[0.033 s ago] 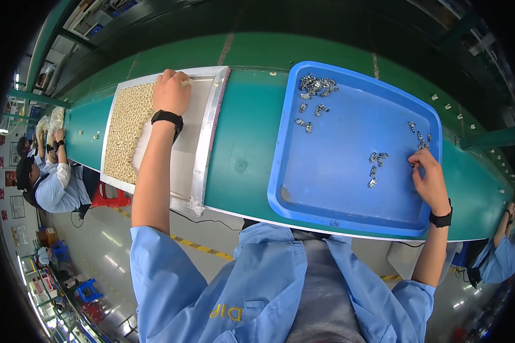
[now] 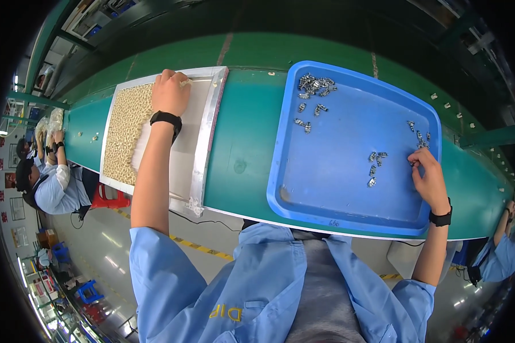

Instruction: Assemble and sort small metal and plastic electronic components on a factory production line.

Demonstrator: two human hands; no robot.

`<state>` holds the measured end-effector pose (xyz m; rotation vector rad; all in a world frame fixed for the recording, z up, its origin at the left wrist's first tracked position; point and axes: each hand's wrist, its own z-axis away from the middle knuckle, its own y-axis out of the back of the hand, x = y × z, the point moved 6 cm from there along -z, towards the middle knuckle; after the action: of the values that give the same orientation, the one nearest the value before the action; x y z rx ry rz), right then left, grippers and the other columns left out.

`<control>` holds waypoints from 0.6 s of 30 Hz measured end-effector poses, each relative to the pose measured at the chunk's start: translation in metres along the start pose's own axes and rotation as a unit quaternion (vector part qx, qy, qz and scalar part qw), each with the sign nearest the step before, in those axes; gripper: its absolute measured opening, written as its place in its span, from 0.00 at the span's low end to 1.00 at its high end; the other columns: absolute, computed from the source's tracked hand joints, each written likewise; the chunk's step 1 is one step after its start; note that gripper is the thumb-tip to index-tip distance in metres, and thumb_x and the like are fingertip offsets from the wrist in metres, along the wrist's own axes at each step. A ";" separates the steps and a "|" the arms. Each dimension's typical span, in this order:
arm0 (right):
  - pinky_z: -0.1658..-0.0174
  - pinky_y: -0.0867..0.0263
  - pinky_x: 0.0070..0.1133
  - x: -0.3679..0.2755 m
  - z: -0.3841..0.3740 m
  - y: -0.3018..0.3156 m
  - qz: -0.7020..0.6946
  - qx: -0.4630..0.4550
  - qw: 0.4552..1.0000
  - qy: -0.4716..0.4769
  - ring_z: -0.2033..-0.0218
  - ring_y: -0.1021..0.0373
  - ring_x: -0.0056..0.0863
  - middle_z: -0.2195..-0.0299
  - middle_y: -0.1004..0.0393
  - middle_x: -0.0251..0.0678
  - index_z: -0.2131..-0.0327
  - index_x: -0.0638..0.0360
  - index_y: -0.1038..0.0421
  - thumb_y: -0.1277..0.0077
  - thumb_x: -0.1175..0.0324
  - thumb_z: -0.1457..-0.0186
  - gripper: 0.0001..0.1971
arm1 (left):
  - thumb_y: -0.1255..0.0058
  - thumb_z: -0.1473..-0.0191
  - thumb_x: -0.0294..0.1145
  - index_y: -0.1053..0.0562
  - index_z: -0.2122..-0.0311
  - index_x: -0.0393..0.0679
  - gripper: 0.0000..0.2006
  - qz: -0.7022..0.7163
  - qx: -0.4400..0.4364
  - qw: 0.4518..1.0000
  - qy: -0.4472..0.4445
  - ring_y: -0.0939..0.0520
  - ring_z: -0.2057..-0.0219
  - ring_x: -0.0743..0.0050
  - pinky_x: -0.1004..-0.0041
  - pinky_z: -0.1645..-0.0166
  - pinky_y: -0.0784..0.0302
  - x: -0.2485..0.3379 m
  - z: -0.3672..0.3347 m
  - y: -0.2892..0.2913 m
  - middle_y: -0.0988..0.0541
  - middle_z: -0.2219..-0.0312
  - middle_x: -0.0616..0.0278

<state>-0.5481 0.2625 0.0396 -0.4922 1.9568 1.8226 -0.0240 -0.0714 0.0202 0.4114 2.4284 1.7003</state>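
My left hand [image 2: 170,94] is closed over the far part of a white-framed tray [image 2: 205,137], with a small cream-coloured piece [image 2: 185,83] showing at its fingertips. Rows of similar cream pieces [image 2: 123,123] fill the tray's left side; its right side is bare. Over the right edge of a shallow blue plastic tray [image 2: 326,163], my right hand [image 2: 429,178] pinches a small dark metal part [image 2: 412,163]. Similar shiny metal parts lie in the blue tray: a heap [image 2: 315,86] at the far left, a few near its middle right, and several beyond my right hand.
Both trays rest on a long green bench [image 2: 240,148]. Small pale pieces [image 2: 447,106] lie along its far right side. A green post [image 2: 492,136] stands at the right. Co-workers [image 2: 57,186] sit at the left, and another person's arm [image 2: 500,246] shows at the far right.
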 end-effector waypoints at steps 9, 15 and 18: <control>0.60 0.29 0.33 -0.005 -0.002 -0.003 0.111 0.054 0.989 0.076 0.64 0.27 0.44 0.67 0.27 0.44 0.63 0.64 0.25 0.47 0.80 0.47 0.07 | 0.38 0.49 0.31 0.22 0.61 0.40 0.11 0.079 0.026 0.991 -0.104 0.22 0.50 0.43 0.54 0.44 0.27 -0.037 -0.006 -0.036 0.20 0.58 0.44; 0.58 0.29 0.35 -0.001 0.003 -0.004 0.118 0.068 0.990 0.047 0.62 0.28 0.46 0.66 0.27 0.42 0.65 0.63 0.24 0.47 0.78 0.46 0.05 | 0.39 0.49 0.29 0.23 0.62 0.41 0.09 0.124 -0.048 0.989 -0.065 0.19 0.68 0.55 0.60 0.60 0.24 0.020 -0.005 -0.019 0.21 0.71 0.55; 0.57 0.29 0.35 0.005 0.005 -0.005 0.085 0.082 0.992 0.037 0.61 0.28 0.45 0.65 0.27 0.42 0.65 0.63 0.25 0.47 0.78 0.46 0.05 | 0.40 0.48 0.28 0.24 0.63 0.42 0.07 0.134 -0.043 0.987 -0.072 0.21 0.71 0.57 0.61 0.62 0.25 0.027 -0.005 -0.019 0.23 0.74 0.57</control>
<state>-0.5495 0.2676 0.0322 -0.3540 2.2376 1.7441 -0.0541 -0.0738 0.0049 0.8515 2.2702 1.7977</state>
